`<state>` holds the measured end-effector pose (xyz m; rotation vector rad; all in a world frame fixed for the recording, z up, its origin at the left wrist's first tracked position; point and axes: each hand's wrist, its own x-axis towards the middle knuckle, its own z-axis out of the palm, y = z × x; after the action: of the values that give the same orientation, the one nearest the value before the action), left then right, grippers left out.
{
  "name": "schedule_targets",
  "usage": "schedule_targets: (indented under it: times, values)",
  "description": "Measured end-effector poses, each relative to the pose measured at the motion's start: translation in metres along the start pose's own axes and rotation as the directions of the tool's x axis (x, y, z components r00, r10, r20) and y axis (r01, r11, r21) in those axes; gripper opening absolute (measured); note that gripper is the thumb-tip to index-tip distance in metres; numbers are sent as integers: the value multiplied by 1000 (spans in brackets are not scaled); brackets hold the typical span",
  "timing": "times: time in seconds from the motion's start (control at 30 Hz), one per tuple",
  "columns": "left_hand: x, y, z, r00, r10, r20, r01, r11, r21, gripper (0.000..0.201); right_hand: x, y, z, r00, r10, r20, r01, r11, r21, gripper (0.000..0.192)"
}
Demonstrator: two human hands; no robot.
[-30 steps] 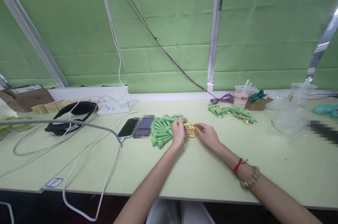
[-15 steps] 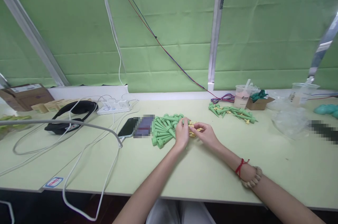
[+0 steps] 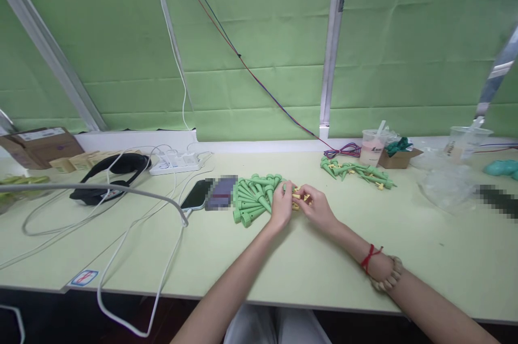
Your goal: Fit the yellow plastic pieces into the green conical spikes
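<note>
My left hand (image 3: 282, 206) is curled at the right edge of a pile of green plastic spikes (image 3: 251, 201), which have wide round ends. A bit of green shows at its fingertips, so it seems closed on one of these spikes, mostly hidden by the fingers. Close against it, my right hand (image 3: 318, 206) pinches a small yellow plastic piece (image 3: 298, 196). More yellow pieces lie beneath and behind the fingers, partly covered. Farther back to the right is a second group of green spikes (image 3: 356, 170), with yellow parts among them.
A phone (image 3: 199, 195) and a blurred dark item lie left of the pile. Cables, headphones (image 3: 109, 176) and a power strip (image 3: 174, 163) occupy the left side. Drink cups (image 3: 370, 148), a small cardboard box (image 3: 399, 158) and clear plastic bags (image 3: 447, 187) stand at the right.
My right fingers have shifted slightly and bent more around the yellow piece, close to my left fingertips. My left hand stays nearly in place; the piles look the same.
</note>
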<state>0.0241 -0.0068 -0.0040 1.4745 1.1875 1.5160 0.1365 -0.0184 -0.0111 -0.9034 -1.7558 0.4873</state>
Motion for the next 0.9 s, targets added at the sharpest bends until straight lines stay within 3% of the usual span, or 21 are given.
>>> schedule_targets:
  times: [0.07,0.13,0.23,0.3,0.37,0.53,0.6,0.73,0.9]
  values:
    - [0,1,0,1000,1,12,-1,1000,-15,27,0,0,-2,999,-31,-9,31,998,-47,11]
    - [-1,3,-1,1000,8,4,-8,1000,-19,26,1,0,-2,1000,16,-14,-16,1000,10,13]
    - [-1,8,-2,999,32,-28,-32,999,11,25,3,0,-1,958,276,77,-287,923,257,24]
    - [0,11,-4,997,64,-52,-62,997,47,24,5,0,0,858,466,214,-512,758,404,33]
    - [2,13,-6,992,108,-68,-103,991,83,22,6,0,0,758,558,338,-648,580,494,36]
    - [3,17,-11,990,138,23,-140,986,90,23,8,-4,-10,616,533,580,-763,221,608,12]
    - [3,18,-14,986,146,87,-154,983,103,22,7,-3,-13,581,498,644,-785,133,605,3]
    - [5,21,-20,966,159,203,-191,970,149,21,4,1,-13,561,473,679,-805,120,581,2]
    - [8,24,-26,950,156,271,-209,961,182,22,1,2,-7,589,471,657,-782,125,611,9]
